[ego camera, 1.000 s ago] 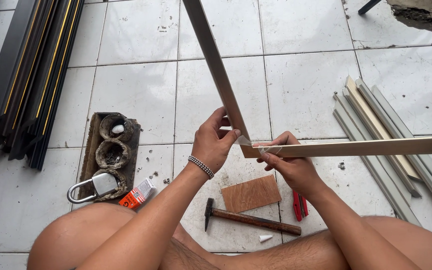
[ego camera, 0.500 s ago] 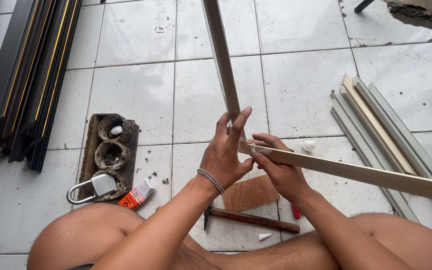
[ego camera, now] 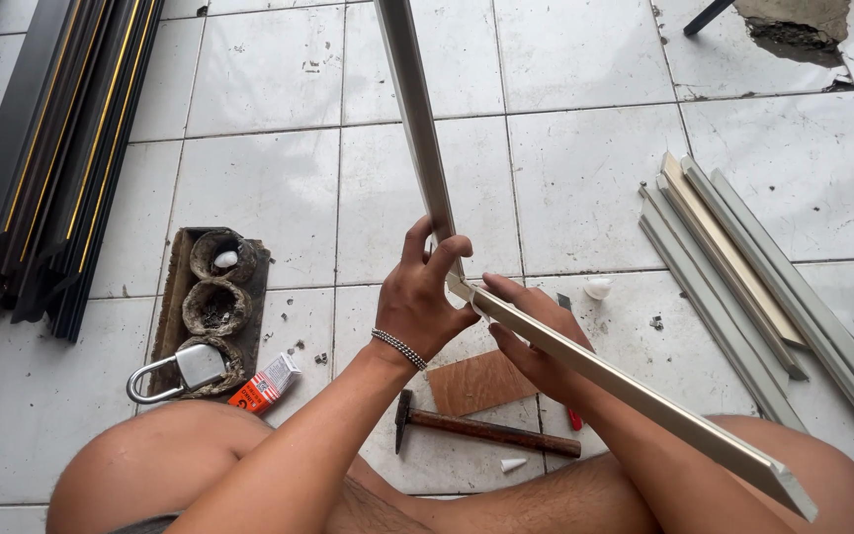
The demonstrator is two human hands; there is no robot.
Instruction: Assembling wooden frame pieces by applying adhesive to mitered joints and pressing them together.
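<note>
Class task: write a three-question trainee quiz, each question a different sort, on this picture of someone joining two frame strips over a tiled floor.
1. True or false: the left hand grips the strip running away from the person.
2. What lies nearest the hammer? A padlock B wooden board C dark mouldings
3. Which hand supports the pale strip crossing the knee?

Key: 1 true; 2 B; 3 the right hand.

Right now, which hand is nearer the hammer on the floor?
Right. The right hand hovers just above the hammer handle, holding the lower moulding strip; the left hand sits higher up and to the left.
</note>
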